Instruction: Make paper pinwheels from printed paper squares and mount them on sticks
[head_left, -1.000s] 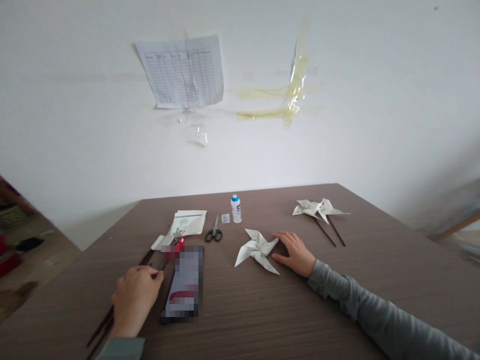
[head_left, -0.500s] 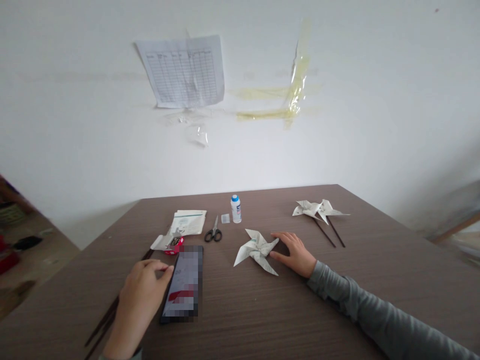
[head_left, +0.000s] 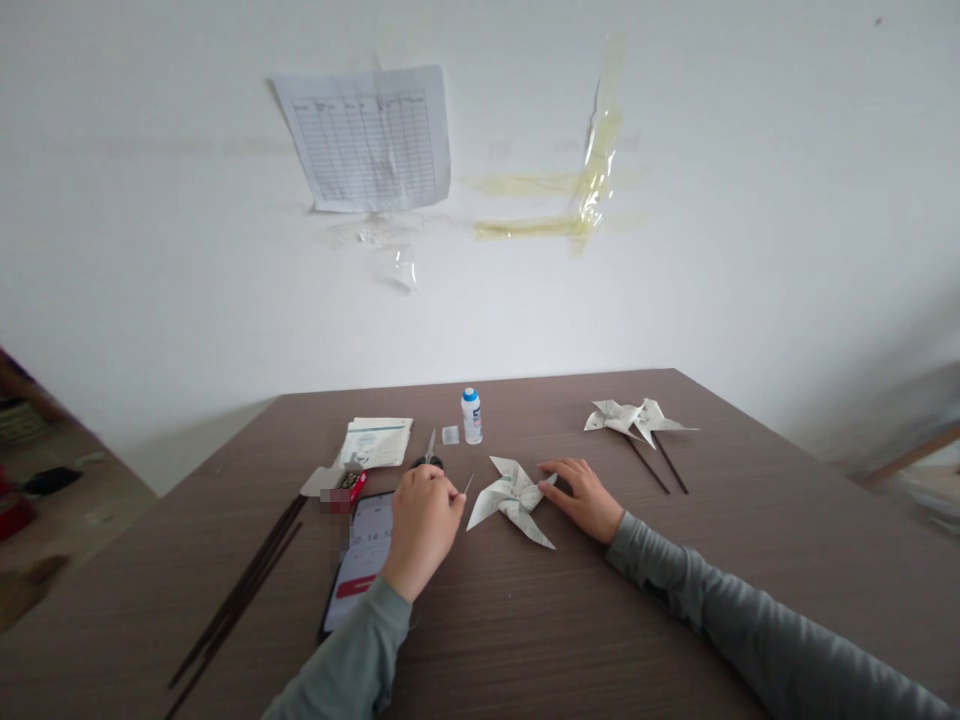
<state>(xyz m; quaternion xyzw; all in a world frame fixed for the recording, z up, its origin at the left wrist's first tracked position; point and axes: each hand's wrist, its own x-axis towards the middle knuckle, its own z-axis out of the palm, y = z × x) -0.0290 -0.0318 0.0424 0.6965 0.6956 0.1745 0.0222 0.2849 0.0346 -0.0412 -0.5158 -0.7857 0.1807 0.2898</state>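
The fingers of our left hand (head_left: 424, 520) pinch a small pointy thing (head_left: 469, 483) near the paper pinwheel (head_left: 514, 495), which lies on the bench (head_left: 555, 640). Our right hand (head_left: 590, 503) is at one blade's tip; we cannot tell if its fingers grip it. A white bottle (head_left: 472, 420) stands farther back.

Passage is left between the bottle (head_left: 472, 418) and paired pinwheels (head_left: 639, 420); the scissors (head_left: 430, 460) are partly blocked by the left hand (head_left: 424, 515).
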